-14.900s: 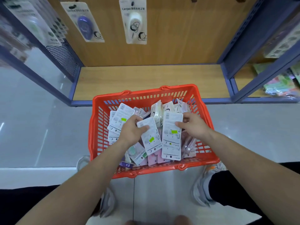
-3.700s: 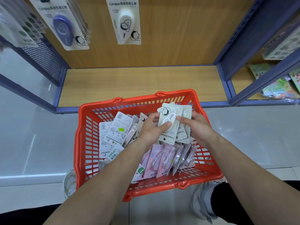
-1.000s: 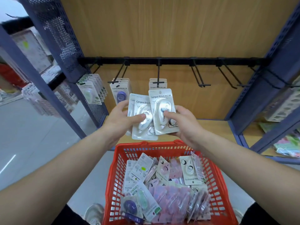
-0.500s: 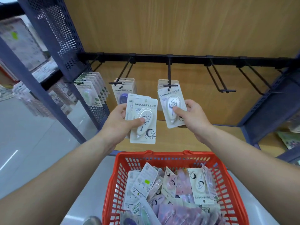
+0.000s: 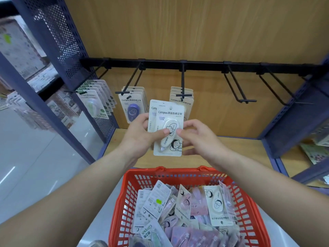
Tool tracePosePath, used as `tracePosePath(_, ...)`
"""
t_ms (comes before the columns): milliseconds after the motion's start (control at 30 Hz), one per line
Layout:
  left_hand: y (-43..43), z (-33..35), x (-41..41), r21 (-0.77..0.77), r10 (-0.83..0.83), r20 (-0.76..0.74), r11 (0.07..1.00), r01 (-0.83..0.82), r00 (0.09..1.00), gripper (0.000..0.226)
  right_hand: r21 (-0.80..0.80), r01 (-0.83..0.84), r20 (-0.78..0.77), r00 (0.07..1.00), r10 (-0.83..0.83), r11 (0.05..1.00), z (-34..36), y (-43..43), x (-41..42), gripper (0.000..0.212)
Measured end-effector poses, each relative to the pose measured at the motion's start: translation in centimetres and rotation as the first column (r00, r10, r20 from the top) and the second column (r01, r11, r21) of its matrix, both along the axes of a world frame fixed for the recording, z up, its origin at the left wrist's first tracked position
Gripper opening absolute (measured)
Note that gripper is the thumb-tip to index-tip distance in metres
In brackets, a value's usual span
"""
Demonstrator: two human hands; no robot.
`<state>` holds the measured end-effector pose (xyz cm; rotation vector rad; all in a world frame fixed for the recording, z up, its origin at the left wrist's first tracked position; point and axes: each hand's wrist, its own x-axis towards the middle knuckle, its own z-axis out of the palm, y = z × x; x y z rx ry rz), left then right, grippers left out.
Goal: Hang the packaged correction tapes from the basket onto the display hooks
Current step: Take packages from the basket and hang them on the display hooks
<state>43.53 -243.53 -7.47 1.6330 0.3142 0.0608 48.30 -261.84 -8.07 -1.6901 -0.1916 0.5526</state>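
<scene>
**Obs.** Two white packaged correction tapes are held in front of the shelf bay, above the basket (image 5: pixel 179 172) and just below the middle hook (image 5: pixel 182 82).
- The front pack (image 5: pixel 170 120) is clasped by the left grip (image 5: pixel 140 139), thumb across the blister and fingers behind the card.
- The rear pack (image 5: pixel 152 114), fanned out to the upper left, is held in that same clasp.
- The front pack's right edge is pinched by the right grip (image 5: pixel 201 139) between thumb and fingertips.
- Whether a third card is hidden behind the pair cannot be told.

**Hung so far.**
- White packs (image 5: pixel 185 97) are carried on the middle hook.
- Purple packs (image 5: pixel 132 107) are carried on the hook to its left, and green packs (image 5: pixel 92 104) on the far-left hook.
- The two right-hand hooks (image 5: pixel 238 90) on the black rail (image 5: pixel 201 64) are seen bare.

**Left to do.**
- Neither held pack is threaded yet; the front pack's hang hole is seen below and clear of the hook tip.
- The basket is judged well filled, with pink, purple, white and green packs heaped face up and face down.
- Progress is estimated as early to middle. One colour is being worked and the bulk of the stock is unhung.
- No hook is seen carrying pink packs (image 5: pixel 197 198).
</scene>
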Motion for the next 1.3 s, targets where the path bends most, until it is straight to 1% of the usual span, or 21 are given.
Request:
tracePosePath(100, -1.1, 0.2, 0.2, -0.054, -0.032, 0.013, 0.998, 0.033, 0.999, 0.051, 0.058, 0.053, 0.005, 0.999, -0.053, 0.997, -0.1, -0.4, 0.3, 0.028)
tracePosePath(167, -1.8, 0.0, 0.4, -0.066, -0.045, 0.017, 0.997, 0.046, 0.999, 0.046, 0.083, 0.05, -0.011, 0.999, -0.05, 0.995, 0.1, -1.2, 0.9, 0.022)
tracePosePath(267, -2.4, -0.4, 0.9, -0.031, -0.061, 0.017, 0.998, 0.062, 0.998, 0.027, 0.069, 0.032, -0.027, 0.999, -0.03, 0.997, 0.1, -2.6, 1.3, 0.017)
tracePosePath(333, -2.4, -0.6, 1.3, 0.01, -0.059, 0.026, 0.998, 0.059, 0.998, 0.023, 0.041, 0.062, -0.003, 0.998, -0.062, 0.997, -0.4, -3.5, 1.5, 0.018)
tracePosePath(433, -2.5, -0.6, 2.1, 0.073, -0.034, 0.061, 0.997, 0.029, 0.998, 0.024, 0.008, 0.115, 0.033, 0.993, -0.115, 0.993, -0.7, -4.5, 1.8, 0.02)
tracePosePath(567, -3.0, -0.6, 3.0, 0.014, 0.035, 0.069, 0.999, -0.036, 0.997, 0.029, -0.007, 0.119, 0.038, 0.992, -0.118, 0.993, -0.9, -5.4, 2.1, 0.02)
tracePosePath(767, -3.5, -1.0, 4.2, 0.021, 0.116, 0.075, 0.993, -0.118, 0.99, 0.024, -0.006, 0.125, 0.046, 0.991, -0.125, 0.992, -0.8, -5.4, 2.3, 0.024)
tracePosePath(867, -3.7, -1.4, 5.0, 0.102, 0.159, 0.087, 0.98, -0.168, 0.983, 0.023, 0.003, 0.148, 0.073, 0.986, -0.148, 0.989, -1.0, -5.3, 2.6, 0.024)
tracePosePath(933, -3.7, -1.8, 5.6, 0.142, 0.186, 0.068, 0.971, -0.194, 0.98, 0.024, 0.031, 0.174, 0.081, 0.981, -0.176, 0.984, -1.0, -5.1, 2.9, 0.024)
tracePosePath(1067, -3.0, -2.1, 6.2, 0.149, 0.25, 0.017, 0.957, -0.25, 0.968, 0.04, 0.053, 0.188, 0.119, 0.974, -0.193, 0.981, -1.1, -3.8, 3.3, 0.021)
tracePosePath(1167, -2.3, -1.7, 6.0, 0.23, 0.262, 0.046, 0.936, -0.265, 0.964, 0.048, 0.052, 0.193, 0.147, 0.969, -0.199, 0.98, -1.3, -2.4, 3.6, 0.018)
tracePosePath(1300, -1.2, -0.9, 4.9, 0.342, 0.219, 0.077, 0.91, -0.232, 0.973, 0.041, 0.063, 0.238, 0.159, 0.956, -0.246, 0.969, -1.7, -0.9, 4.0, 0.017)
